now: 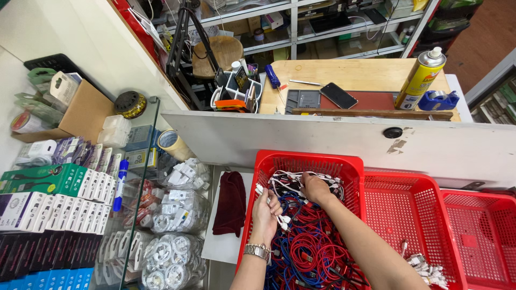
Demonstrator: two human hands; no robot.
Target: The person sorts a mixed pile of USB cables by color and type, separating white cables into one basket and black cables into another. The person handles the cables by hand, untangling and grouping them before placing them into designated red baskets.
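Cables (306, 244) heaped to basket (301, 160) rim

The light on my view is bright and even, coming from above, so the shadows are soft and short. The white partition (333, 139) looks almost washed out, and the glass shelf (148, 177) gives small reflections. The edges bend like through a wide lens. Far shelves (301, 27) are a little soft, my hands stay sharp.
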